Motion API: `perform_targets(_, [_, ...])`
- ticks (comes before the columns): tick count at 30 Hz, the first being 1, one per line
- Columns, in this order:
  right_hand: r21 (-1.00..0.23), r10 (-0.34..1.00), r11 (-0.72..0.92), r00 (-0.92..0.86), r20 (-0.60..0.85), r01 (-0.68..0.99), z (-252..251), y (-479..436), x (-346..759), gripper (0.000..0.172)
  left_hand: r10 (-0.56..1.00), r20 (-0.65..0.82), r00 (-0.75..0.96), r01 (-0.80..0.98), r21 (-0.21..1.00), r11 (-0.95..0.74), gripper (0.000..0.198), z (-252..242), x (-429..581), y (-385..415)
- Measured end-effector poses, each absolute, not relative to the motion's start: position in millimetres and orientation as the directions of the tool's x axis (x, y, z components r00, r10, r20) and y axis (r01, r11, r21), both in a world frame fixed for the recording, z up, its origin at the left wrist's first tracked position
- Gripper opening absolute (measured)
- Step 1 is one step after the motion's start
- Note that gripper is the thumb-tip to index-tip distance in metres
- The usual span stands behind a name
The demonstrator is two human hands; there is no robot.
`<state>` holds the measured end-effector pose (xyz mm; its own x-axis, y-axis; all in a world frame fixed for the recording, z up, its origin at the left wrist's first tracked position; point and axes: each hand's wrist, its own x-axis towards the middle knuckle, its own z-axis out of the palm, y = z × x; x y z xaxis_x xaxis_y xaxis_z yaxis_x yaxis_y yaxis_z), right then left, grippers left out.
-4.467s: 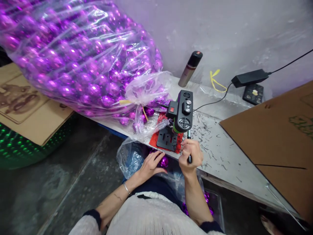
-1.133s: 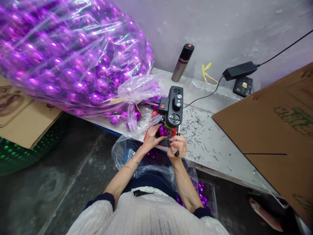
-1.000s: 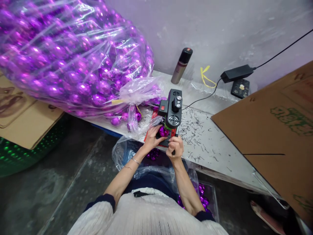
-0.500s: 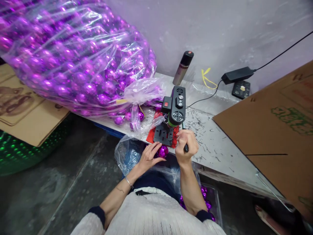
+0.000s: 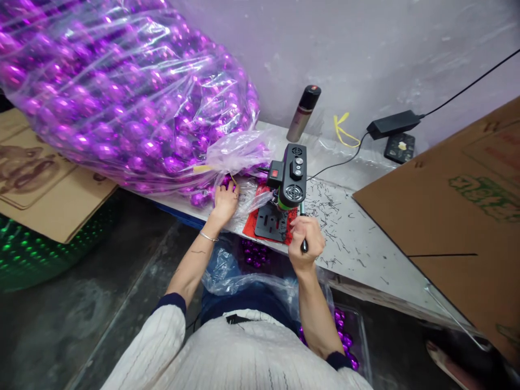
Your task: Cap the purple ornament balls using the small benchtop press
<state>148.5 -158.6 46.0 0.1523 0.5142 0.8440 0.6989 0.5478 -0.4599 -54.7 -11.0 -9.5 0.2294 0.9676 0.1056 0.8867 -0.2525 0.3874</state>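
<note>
My left hand (image 5: 226, 201) is at the mouth of the clear plastic bag, its fingers curled over a shiny purple bauble (image 5: 226, 179), partly hidden by the hand. Wrapped round the black-gripped lever (image 5: 304, 246) of a small bench press is my right hand (image 5: 306, 241). The black press (image 5: 296, 172) has a red switch on its side and a slotted base plate (image 5: 270, 223), which lies on red material (image 5: 251, 223). More purple baubles (image 5: 255, 253) show below the table edge, by the clear plastic over my lap.
A large bag of purple baubles (image 5: 134, 103) fills the left. Behind the press stands a spray can (image 5: 304, 114). A power adapter (image 5: 395, 124) lies by the wall. Dark bits litter the tabletop (image 5: 365, 254). A cardboard box (image 5: 459, 216) borders the right side.
My left hand has left the bauble at the front of the base plate and moved up and left to the bag's mouth. That bauble no longer shows there. My right hand stays on the lever.
</note>
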Motion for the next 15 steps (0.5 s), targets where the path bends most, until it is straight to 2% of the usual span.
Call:
perform_targets(3, [-0.443,0.507,0.544,0.141,0.850,0.713,47,-158,149,0.026,0.962,0.059,0.265,0.902,0.337,-0.270,0.055,-7,-56,-12])
perform_targets(4, [-0.437,0.505,0.544,0.137,0.852,0.716,47,-158,149,0.026,0.958,0.067,0.278,0.884,0.371,-0.283,0.057,-5,-57,-13])
perform_targets(6, [-0.429,0.502,0.543,0.130,0.855,0.722,47,-158,149,0.026,0.953,0.124,0.276,0.786,0.542,-0.298,0.062,-2,-59,-18])
perform_targets(8, [-0.423,0.501,0.544,0.125,0.857,0.725,47,-158,150,0.025,0.962,0.169,0.213,0.545,0.797,-0.260,0.069,0,-60,-27])
perform_targets(10, [-0.426,0.503,0.541,0.127,0.855,0.725,48,-157,151,0.025,0.983,0.100,0.152,0.171,0.977,-0.126,0.071,-1,-58,-42])
perform_targets(11, [-0.431,0.505,0.539,0.132,0.853,0.723,49,-157,151,0.025,0.988,0.030,0.151,-0.015,0.999,-0.028,0.070,-3,-56,-51])
perform_targets(13, [-0.447,0.510,0.534,0.148,0.848,0.718,54,-155,151,0.025,0.974,-0.110,0.196,-0.287,0.944,0.164,0.065,-9,-49,-71])
perform_targets(15, [-0.459,0.511,0.530,0.163,0.844,0.713,59,-153,152,0.025,0.949,-0.206,0.238,-0.401,0.869,0.289,0.059,-18,-39,-90])
